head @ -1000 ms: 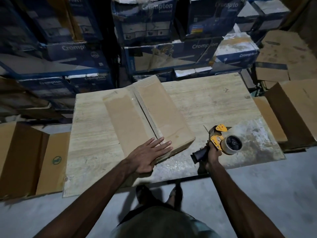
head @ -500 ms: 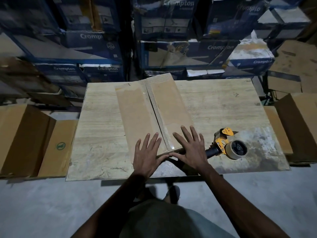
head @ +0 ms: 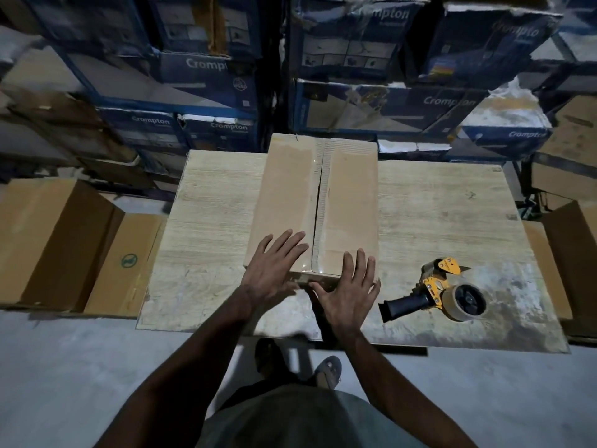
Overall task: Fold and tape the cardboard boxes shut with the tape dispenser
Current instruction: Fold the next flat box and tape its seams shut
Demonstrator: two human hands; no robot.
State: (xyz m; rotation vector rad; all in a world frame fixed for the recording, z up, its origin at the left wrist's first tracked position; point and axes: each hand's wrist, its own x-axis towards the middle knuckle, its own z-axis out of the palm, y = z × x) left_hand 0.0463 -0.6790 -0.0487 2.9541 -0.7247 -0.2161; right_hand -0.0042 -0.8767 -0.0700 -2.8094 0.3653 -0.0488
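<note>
From the head camera, both hands lie flat with fingers straight and spread, gripping nothing. The left hand (head: 274, 270) presses on the near end of the left flap of the cardboard box (head: 290, 195). The right hand (head: 350, 294) rests at the box's near right corner, its thumb reaching over the near edge.

The box stands in the middle of the wooden table (head: 436, 205), long side running away from the person, with its two top flaps folded down to meet at a centre seam with a glossy strip over it. Bare tabletop lies open on both sides of the box.

The tape dispenser (head: 436, 294) lies on its side to the right of the right hand, apart from it, near the table's front edge.

Brown cartons (head: 55, 240) crowd the table's left side, and another carton (head: 575, 240) its right. Stacked blue printed boxes (head: 200, 66) wall off the far side.
</note>
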